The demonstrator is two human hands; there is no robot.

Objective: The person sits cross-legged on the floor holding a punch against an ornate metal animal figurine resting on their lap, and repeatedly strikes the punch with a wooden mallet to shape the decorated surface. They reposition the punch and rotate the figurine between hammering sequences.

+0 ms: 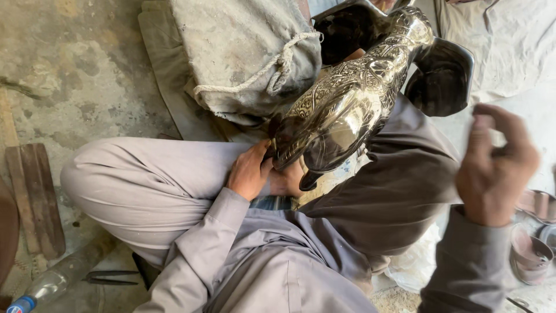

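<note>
From the head camera, the person sits cross-legged on the floor (87, 75) in grey clothes, with a large engraved metal vase (347, 107) lying tilted across the lap, its shiny rounded body near the knees and its narrow neck pointing up and away toward the top of the view. The left hand (250, 171) grasps the vase at its lower end, fingers curled against the dark edge of the base, just beside a bare foot. The right hand (495, 162) is raised off to the side, well apart from the vase, blurred, its fingers loosely curled and holding nothing. Behind the vase rests a dusty cloth sack (243, 52) tied with rope, and two dark metal pieces flank the vase's neck. On the floor at lower left lie a plastic bottle (43, 287) and a wooden plank (37, 197); small metal bowls (530, 252) sit at the right edge.
</note>
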